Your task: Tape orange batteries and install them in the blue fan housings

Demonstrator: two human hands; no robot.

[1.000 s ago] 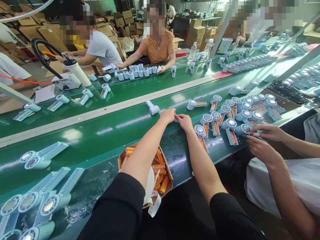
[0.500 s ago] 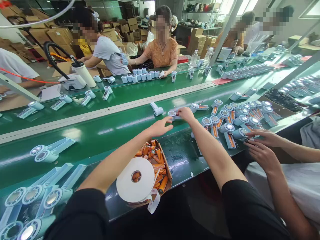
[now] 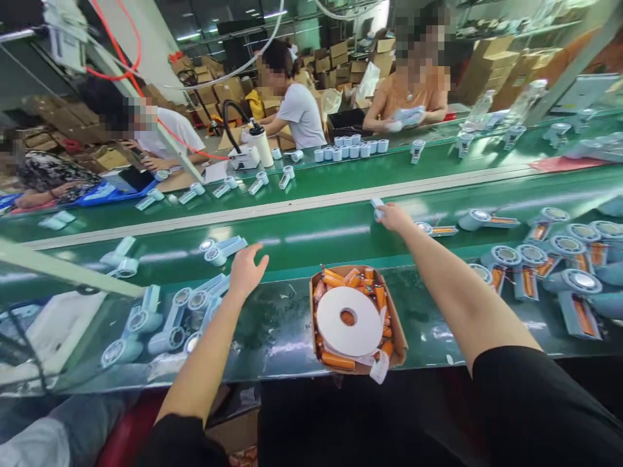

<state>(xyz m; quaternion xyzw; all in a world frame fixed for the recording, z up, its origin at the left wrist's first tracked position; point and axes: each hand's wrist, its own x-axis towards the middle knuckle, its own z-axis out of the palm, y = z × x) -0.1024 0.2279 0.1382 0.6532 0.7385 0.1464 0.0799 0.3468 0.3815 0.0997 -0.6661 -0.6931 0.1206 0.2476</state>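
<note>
My right hand (image 3: 395, 218) reaches out over the green belt, its fingers closed on a pale blue handheld fan housing (image 3: 376, 206) that the hand partly hides. My left hand (image 3: 247, 271) is held in the air with thumb and fingers apart and nothing in it. Just beyond it, a pair of fan housings (image 3: 220, 251) lies on the belt. Between my arms stands a cardboard box (image 3: 400, 347) of orange cylindrical batteries (image 3: 338, 361), with a white roll of tape (image 3: 331, 318) on top. Beside my right forearm lies a fan housing with an orange battery in its handle (image 3: 442, 231).
More fan housings (image 3: 141, 319) lie in a group at the left. Several with batteries (image 3: 529, 272) crowd the right side. A metal post (image 3: 73, 269) slants across the left. Across the belt, people sit behind rows of fans (image 3: 346, 152).
Both hands were together at a fan; they parted, leaving it on the belt. My right hand has closed on another housing, and my left has moved left. The view has turned left.
</note>
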